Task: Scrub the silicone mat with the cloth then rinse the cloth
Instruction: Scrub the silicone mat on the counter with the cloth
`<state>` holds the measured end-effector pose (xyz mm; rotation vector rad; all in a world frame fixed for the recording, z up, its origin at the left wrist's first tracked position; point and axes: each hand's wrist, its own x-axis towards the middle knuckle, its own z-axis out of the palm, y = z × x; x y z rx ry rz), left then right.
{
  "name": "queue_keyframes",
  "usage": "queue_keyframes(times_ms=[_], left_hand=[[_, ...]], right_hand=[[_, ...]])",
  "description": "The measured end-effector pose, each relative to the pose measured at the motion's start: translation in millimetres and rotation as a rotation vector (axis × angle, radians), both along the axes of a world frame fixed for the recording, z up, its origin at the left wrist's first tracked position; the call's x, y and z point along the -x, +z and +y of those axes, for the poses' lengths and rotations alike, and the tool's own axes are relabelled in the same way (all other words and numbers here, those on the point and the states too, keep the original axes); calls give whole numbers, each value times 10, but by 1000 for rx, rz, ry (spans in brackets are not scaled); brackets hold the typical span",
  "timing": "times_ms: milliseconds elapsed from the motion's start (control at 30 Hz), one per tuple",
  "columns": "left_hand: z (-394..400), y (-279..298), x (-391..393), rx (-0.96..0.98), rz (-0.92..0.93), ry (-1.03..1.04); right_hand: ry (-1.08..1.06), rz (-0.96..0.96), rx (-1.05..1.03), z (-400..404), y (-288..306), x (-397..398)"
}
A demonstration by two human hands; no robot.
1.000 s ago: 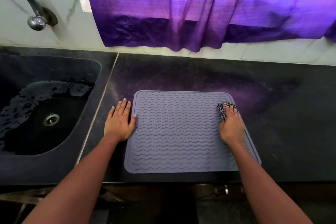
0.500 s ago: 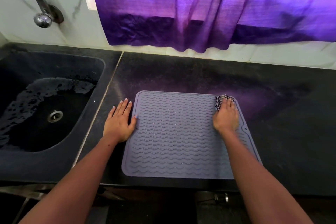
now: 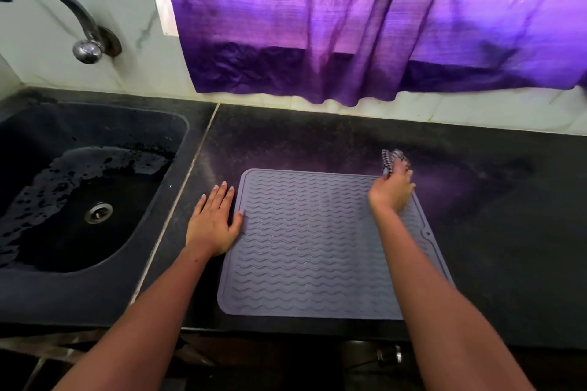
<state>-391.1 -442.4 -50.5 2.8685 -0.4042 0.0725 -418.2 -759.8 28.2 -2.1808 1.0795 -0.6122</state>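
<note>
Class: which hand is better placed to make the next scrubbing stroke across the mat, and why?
The right hand: it already grips the checked cloth at the silicone mat's far right corner. The left hand lies flat on the counter, thumb at the mat's left edge, steadying it.

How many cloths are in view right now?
1. The cloth is gripped in the right hand at the mat's far right corner. None shows in the sink.

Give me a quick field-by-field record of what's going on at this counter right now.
Surface: black counter
Mat: grey silicone mat, flat
Left hand: left hand flat beside the mat's left edge
Right hand: right hand grips checked cloth at the mat's far right corner
Sink: sink on the left, wet
Tap: tap, no water running
</note>
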Motion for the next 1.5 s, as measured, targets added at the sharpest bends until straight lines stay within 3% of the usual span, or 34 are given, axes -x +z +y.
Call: queue_keyframes(times_ms=[133, 200, 333, 467, 633, 767, 867, 967, 1067, 1200, 1367, 1500], left_hand=[[0, 2, -5, 8, -10, -7], [-2, -16, -3, 25, -17, -7], [-5, -22, -8, 37, -34, -3], [2, -5, -6, 29, -22, 0], [0, 6, 7, 19, 3, -7], [9, 9, -1, 18, 1, -3], [5, 8, 4, 21, 0, -9], [3, 10, 5, 11, -3, -9], [8, 9, 3, 9, -3, -10], [5, -5, 1, 6, 1, -14], [14, 19, 9, 21, 12, -24], [8, 24, 17, 12, 11, -23]], right_hand=[[398, 321, 294, 284, -398, 31], [450, 439, 344, 258, -529, 30], [486, 452, 310, 175, -537, -32], [529, 410, 234, 139, -482, -82], [358, 176, -124, 183, -267, -177], [380, 93, 130, 503, -151, -144], [542, 253, 312, 778, -354, -77], [600, 422, 376, 856, -521, -58], [635, 402, 346, 811, -497, -70], [679, 345, 185, 716, -434, -135], [421, 6, -404, 755, -189, -311], [388, -47, -119, 1099, -19, -298]])
